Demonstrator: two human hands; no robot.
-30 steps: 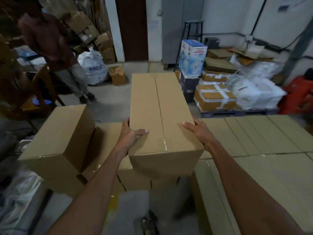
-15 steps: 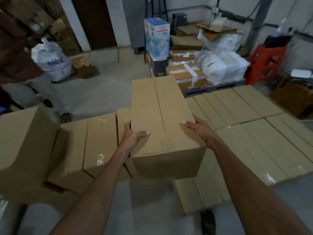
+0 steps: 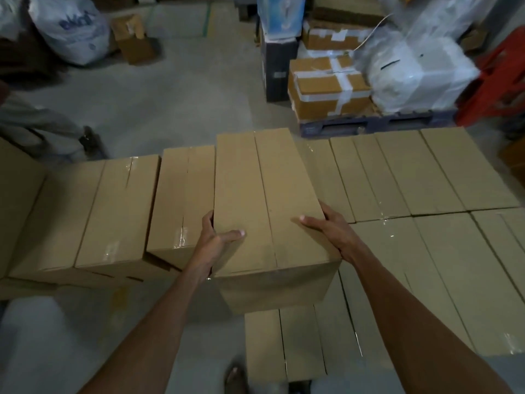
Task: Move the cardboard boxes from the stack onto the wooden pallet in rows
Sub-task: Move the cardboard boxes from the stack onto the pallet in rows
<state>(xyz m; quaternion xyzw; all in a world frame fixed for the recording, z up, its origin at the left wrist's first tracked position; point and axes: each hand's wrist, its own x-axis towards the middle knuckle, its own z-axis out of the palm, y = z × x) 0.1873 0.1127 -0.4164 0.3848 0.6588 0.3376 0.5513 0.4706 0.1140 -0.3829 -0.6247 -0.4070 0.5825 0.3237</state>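
Above the left edge of the laid rows point(image 3: 426, 177), the cardboard box point(image 3: 267, 200) hangs between your hands, its long side running away from you. Your left hand point(image 3: 216, 243) grips its near left corner, thumb on the top face and fingers curled down the side. Your right hand point(image 3: 326, 231) clamps the right edge the same way.

A second ago the box was over the stack point(image 3: 113, 211), left of the rows. You have since turned right and carried it across, so the pick looks done and only the set-down remains. The free spot seems to be at the rows' left edge, beyond the near box point(image 3: 284, 336). The wooden pallet is hidden under the rows. Beyond the rows stand taped cartons point(image 3: 329, 89).
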